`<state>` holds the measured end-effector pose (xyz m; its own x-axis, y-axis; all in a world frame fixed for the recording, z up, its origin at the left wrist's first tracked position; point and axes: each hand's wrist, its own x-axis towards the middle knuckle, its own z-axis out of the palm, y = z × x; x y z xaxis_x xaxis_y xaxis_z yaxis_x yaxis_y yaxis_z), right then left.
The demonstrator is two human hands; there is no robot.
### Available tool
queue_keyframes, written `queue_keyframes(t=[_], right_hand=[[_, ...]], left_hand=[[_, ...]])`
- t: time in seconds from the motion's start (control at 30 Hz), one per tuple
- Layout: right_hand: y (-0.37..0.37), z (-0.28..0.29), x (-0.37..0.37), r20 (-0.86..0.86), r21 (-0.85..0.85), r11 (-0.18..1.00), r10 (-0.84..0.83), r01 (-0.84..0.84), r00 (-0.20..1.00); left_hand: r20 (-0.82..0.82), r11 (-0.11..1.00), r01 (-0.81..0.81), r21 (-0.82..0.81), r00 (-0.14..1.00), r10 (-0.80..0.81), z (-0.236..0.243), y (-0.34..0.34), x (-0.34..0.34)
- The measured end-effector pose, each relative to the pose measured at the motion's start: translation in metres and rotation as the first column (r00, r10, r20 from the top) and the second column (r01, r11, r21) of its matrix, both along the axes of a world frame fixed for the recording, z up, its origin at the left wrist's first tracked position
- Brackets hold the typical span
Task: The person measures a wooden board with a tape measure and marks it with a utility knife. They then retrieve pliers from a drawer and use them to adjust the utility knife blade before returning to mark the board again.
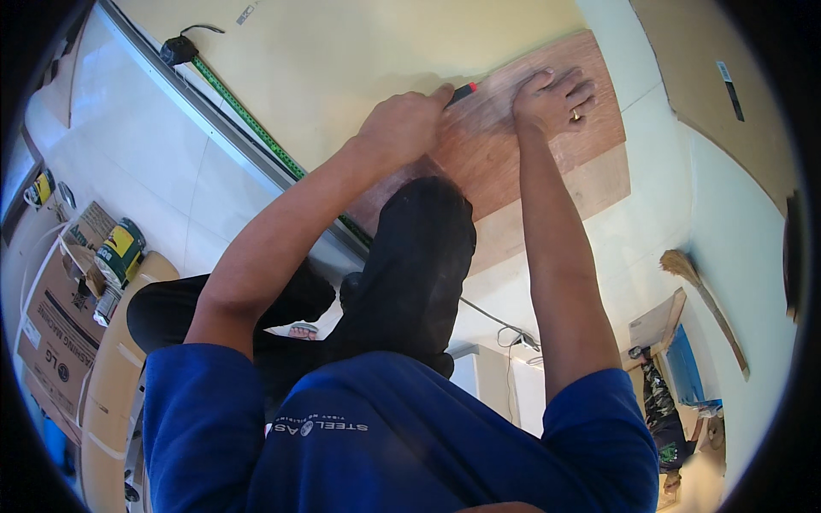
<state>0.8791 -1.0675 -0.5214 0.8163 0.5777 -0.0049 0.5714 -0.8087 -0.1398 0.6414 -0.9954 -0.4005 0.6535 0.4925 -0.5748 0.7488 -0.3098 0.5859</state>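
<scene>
A reddish-brown plywood board (pixel 492 175) lies slantwise across a large cream sheet (pixel 342 51), and my knee in dark trousers (pixel 419 231) rests on its near part. My left hand (pixel 406 124) is closed at the board's far edge around a slim dark tool with a red end (pixel 463 92); most of it is hidden by the fingers, so its exact kind does not show. Farther right, my right hand (pixel 556 103), with a ring on one finger, presses flat on the board with fingers spread.
A green tape measure (pixel 248 124) stretches along a metal-edged frame (pixel 205 120), its black case at the far end. Left are a large carton (pixel 60 329) and a green-yellow can (pixel 120 252). A broom (pixel 705 308) leans right; another person (pixel 663 410) is at lower right.
</scene>
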Motion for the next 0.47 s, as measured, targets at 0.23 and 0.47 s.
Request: queue_keyframes(t=[0.23,0.47], right_hand=[[0.001,0.004,-0.002,-0.026,-0.006,1.000,-0.003,0.003,1.000],[0.001,0.001,-0.002,-0.026,-0.037,0.999,-0.022,0.021,0.999]], left_hand=[[-0.048,0.998,-0.021,-0.053,0.999,0.018,0.002,-0.013,-0.036],[-0.001,0.999,-0.018,0.039,1.000,0.018,-0.003,-0.033,-0.076]])
